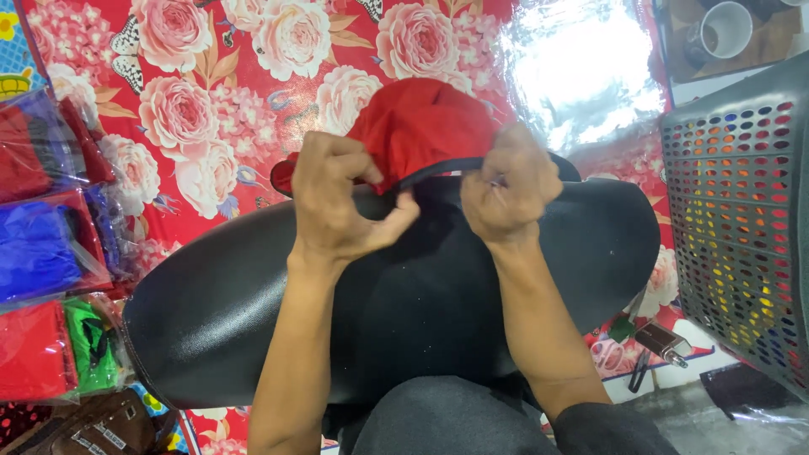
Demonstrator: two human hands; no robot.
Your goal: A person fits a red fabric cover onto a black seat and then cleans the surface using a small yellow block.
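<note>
Red cloth (417, 118) over black leather piece (253, 312): I had left hand (337, 198) and right hand (510, 185) both pinching the cloth's dark hem (438, 171).

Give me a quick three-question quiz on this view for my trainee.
1. True or false: both the left hand and the right hand pinch the red fabric piece at its black trim.
2. What lies under the hands? A) black leatherette cushion B) wooden board C) metal tray
3. Which side of the view holds the grey perforated basket?

Key: 1. True. 2. A, the black leatherette cushion, which lies on the floral red tablecloth. 3. The right side; bagged coloured fabrics lie on the left.
</note>
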